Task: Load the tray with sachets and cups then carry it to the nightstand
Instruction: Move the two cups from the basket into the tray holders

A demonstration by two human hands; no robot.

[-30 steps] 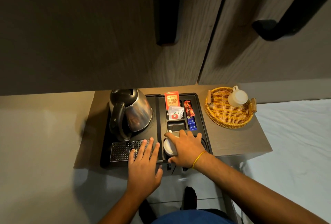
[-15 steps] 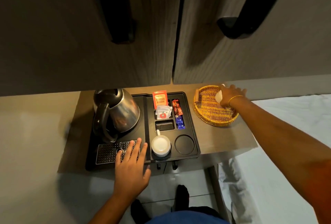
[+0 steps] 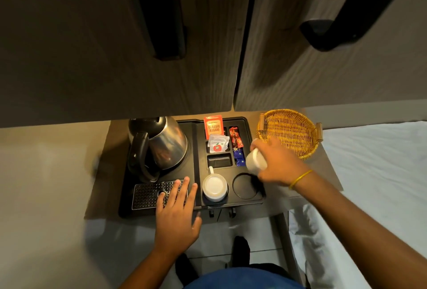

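A black tray (image 3: 197, 143) lies on a small wooden nightstand. One white cup (image 3: 214, 187) stands upside down in the tray's front left round recess. My right hand (image 3: 278, 164) holds a second white cup (image 3: 255, 161) tilted just above the bare round recess (image 3: 245, 186) beside it. Sachets fill the back compartments: an orange tea sachet (image 3: 213, 126), a white sachet (image 3: 217, 144), a red sachet (image 3: 235, 136) and a blue one (image 3: 239, 157). My left hand (image 3: 176, 214) rests flat, fingers spread, on the tray's metal grille (image 3: 147, 193).
A steel kettle (image 3: 159, 145) with a black handle stands on the tray's left half. A wicker basket (image 3: 291, 130) sits at the nightstand's back right. White bedding (image 3: 379, 173) lies to the right. Dark wall panels rise behind.
My right hand left the first cup in its recess, reached into the wicker basket, took the second cup and brought it back over the tray. My left hand stayed on the grille.
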